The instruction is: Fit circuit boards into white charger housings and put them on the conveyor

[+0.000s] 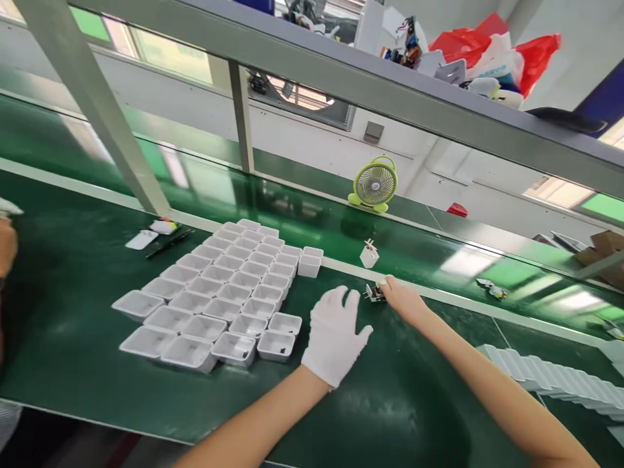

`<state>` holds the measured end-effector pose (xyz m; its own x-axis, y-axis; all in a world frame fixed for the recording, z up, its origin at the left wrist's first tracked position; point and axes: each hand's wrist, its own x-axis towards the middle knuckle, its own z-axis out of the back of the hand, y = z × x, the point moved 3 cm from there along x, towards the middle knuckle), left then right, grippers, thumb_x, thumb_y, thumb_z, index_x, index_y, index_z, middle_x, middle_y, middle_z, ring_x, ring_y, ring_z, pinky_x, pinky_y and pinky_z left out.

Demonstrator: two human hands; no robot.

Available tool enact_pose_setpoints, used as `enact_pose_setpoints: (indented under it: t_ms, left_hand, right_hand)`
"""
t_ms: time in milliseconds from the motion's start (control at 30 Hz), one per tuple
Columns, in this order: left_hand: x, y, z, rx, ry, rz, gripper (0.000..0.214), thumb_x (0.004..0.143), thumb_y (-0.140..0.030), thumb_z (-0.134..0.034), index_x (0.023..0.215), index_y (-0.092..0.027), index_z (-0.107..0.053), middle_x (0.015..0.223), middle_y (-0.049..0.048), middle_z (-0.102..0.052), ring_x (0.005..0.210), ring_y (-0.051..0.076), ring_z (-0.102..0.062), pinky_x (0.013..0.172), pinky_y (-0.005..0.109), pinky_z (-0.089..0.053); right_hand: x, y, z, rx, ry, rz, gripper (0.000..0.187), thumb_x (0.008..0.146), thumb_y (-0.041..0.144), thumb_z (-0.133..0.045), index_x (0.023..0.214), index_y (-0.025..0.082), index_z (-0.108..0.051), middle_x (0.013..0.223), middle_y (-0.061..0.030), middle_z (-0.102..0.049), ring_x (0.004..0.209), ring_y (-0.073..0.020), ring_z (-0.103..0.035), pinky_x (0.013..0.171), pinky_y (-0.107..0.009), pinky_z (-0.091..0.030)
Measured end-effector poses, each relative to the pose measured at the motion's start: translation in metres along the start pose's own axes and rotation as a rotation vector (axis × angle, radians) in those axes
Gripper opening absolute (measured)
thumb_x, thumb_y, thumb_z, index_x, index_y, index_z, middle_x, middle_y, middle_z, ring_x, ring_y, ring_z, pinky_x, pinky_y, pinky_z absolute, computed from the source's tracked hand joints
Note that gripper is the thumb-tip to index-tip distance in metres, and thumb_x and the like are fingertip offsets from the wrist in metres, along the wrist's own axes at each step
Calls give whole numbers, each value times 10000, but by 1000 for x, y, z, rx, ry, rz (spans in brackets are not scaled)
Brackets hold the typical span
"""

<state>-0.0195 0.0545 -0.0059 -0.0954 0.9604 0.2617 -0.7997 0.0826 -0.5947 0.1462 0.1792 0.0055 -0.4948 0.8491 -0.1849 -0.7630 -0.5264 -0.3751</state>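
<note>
My left hand (336,333), in a white glove, hovers over the green bench with its fingers spread and nothing in it. It is just right of a block of several white square plastic housings (219,292) set in rows. My bare right hand (400,300) reaches to the far edge of the bench, its fingertips closed on a small circuit part with metal pins (374,293). Beyond it, on the green conveyor belt (302,221), stands one small white housing with pins (369,255).
A green desk fan (375,185) stands on the far side of the belt. A row of stacked white housings (556,380) lies at the right. Small parts (490,288) ride the belt further right. Another person's arm (6,247) shows at the left edge. A metal frame post (102,110) rises at left.
</note>
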Motion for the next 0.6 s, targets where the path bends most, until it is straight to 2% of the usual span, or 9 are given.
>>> enact_pose_setpoints:
  t_ms: [67,133,233,333,400,500,600]
  left_hand:
    - [5,8,-5,5,39,141,780,771,-363,-818,1440,-139,-486,1491,242,-485,1369,426,-487,1088,547,-440]
    - [9,15,-11,6,106,236,902,706,-363,-868,1463,-104,-453,1399,254,-554,1258,434,-581,1000,531,-500]
    - [10,19,-18,6,179,294,882,748,-258,-834,1498,-89,-401,1244,232,-634,1143,420,-652,913,505,-530]
    - [7,22,-21,-5,215,321,795,817,-153,-746,1512,-105,-363,1282,235,-617,1201,399,-635,943,476,-512]
    - [6,23,-21,-37,238,331,751,819,-129,-736,1484,-117,-386,1326,232,-605,1245,390,-618,975,462,-498]
    - [4,21,-18,-133,260,321,700,787,-153,-778,1405,-155,-449,1346,187,-618,1235,339,-642,981,405,-507]
    - [2,14,-12,-261,240,297,631,765,-259,-817,1302,-189,-492,1287,127,-656,1127,279,-699,912,364,-550]
  right_hand:
    - [-20,-6,-1,33,46,51,449,904,27,-484,1316,199,-529,1342,-168,-572,787,-223,-732,635,-298,-490]
    - [-38,-13,4,96,70,93,430,896,121,-602,1309,214,-522,1355,-134,-577,805,-211,-725,666,-293,-502]
    - [-48,-18,13,207,66,82,415,941,404,-649,1281,201,-524,1291,-111,-627,964,-229,-707,760,-290,-521]
    - [-34,-10,12,276,65,-20,451,914,555,-653,1150,173,-606,1165,-132,-687,1029,-272,-681,783,-316,-515]
    - [-19,-1,8,307,78,-90,439,856,560,-719,1016,156,-650,1061,-135,-710,961,-273,-683,759,-340,-513]
    - [-8,5,10,378,61,-149,337,787,439,-796,881,146,-657,918,-107,-713,855,-249,-683,721,-339,-511]
    - [-29,-4,22,492,-61,-151,287,758,363,-798,905,170,-645,942,-99,-710,879,-260,-680,727,-324,-513]
